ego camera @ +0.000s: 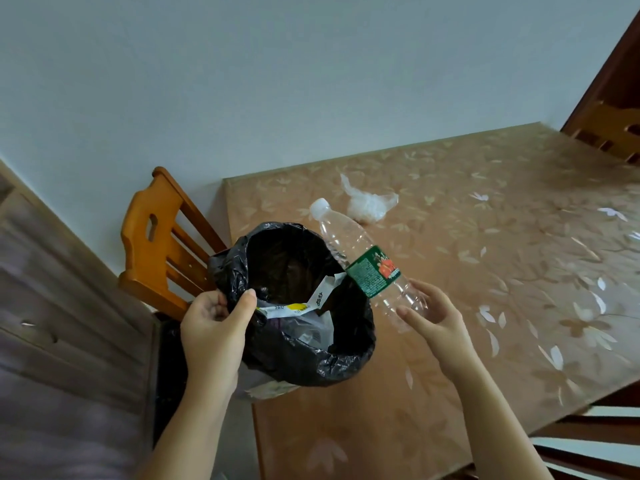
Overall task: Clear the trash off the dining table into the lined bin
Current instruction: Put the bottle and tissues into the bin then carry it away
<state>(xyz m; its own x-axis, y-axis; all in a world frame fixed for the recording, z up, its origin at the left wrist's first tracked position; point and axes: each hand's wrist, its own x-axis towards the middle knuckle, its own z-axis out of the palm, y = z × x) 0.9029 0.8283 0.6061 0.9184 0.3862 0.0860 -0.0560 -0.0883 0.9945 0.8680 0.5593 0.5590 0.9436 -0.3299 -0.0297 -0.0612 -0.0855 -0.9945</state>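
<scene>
A bin lined with a black plastic bag point(349, 355) is held up at the table's near left corner. My left hand point(214, 327) pinches its left rim. Inside lie white and yellow wrappers point(304, 306). My right hand point(433, 313) holds the base of a clear empty plastic bottle point(346, 237) with a green and red label and a white cap. The bottle tilts up and left, its body crossing the bin's right rim. A crumpled clear plastic bag point(369, 202) lies on the table beyond the bottle.
The dining table point(502, 271) has a brown floral cover. An orange wooden chair point(162, 237) stands at its left end, against a pale wall. Another wooden chair point(609, 133) stands at the far right. Dark chair rails show at the lower right.
</scene>
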